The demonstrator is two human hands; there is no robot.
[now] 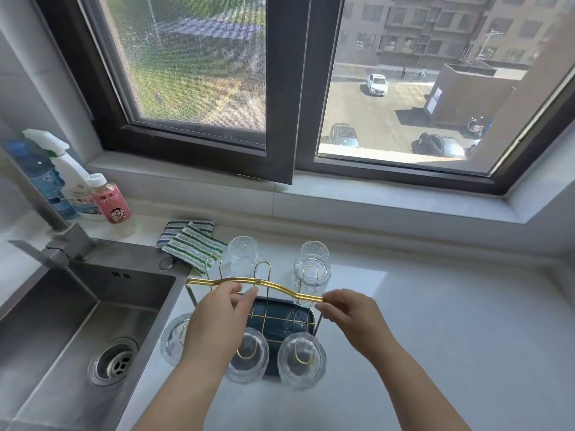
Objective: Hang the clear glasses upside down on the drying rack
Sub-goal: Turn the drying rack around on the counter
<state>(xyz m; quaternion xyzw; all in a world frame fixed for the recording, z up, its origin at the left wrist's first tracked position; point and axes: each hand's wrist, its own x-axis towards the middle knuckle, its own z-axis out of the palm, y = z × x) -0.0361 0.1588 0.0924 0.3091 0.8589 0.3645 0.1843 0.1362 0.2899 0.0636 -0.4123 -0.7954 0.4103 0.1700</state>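
Observation:
A gold wire drying rack (280, 287) with a dark blue tray (273, 309) stands on the white counter beside the sink. Clear ribbed glasses hang upside down on its prongs: three along the near side (174, 337), (247, 356), (301, 359) and one at the far right (312, 275). Two more clear glasses stand on the counter behind the rack (242, 255), (315, 250). My left hand (217, 315) pinches the rack's curved gold handle near its middle. My right hand (351, 309) pinches the handle's right end.
A steel sink (71, 325) with a drain and a faucet (59, 247) lies to the left. Striped sponge cloths (189, 244) lie behind the rack. Spray bottles and a pink bottle (110, 197) stand at the back left. A window ledge (373, 197) runs behind.

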